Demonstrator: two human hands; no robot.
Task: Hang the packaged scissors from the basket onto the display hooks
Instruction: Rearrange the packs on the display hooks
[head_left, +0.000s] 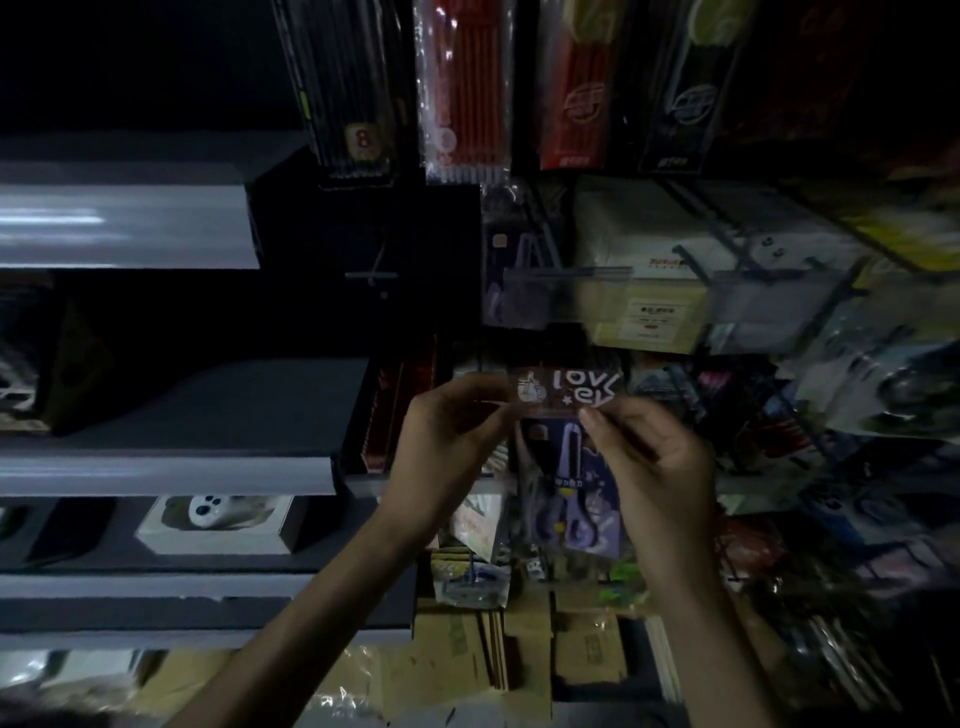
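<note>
Pinching the upper left corner of a purple card-backed pack of scissors (584, 493): left hand (452, 431), thumb and curled fingertips pressed onto the pack's clear header strip with white lettering (569, 392). Pinching the lower right edge of that header strip: right hand (654, 457), thumb tip against the plastic, remaining fingers curled in behind. Pack held upright and face-on in the air between both hands, body hanging down below the header, in front of a crowded, dim display wall. On a hook or not: impossible to tell.

Just above the pack, a blurred clear plastic price rail (571, 296), with a pale yellow box (644, 301) behind it. Higher above the pack, long hanging sleeves of slim sticks: a black sleeve (348, 104) and a red-and-clear sleeve (462, 88) side by side. Left of the pack, the pale front edge of a grey shelf (166, 473). Lower left of the pack, a white tray holding a white rounded object with dark dots (218, 519). Directly below the pack, a small clear bag (470, 587) and brown cardboard boxes (519, 649). Right of the pack, a smeared mass of packaged goods on wire racks (857, 389), too blurred to identify.
</note>
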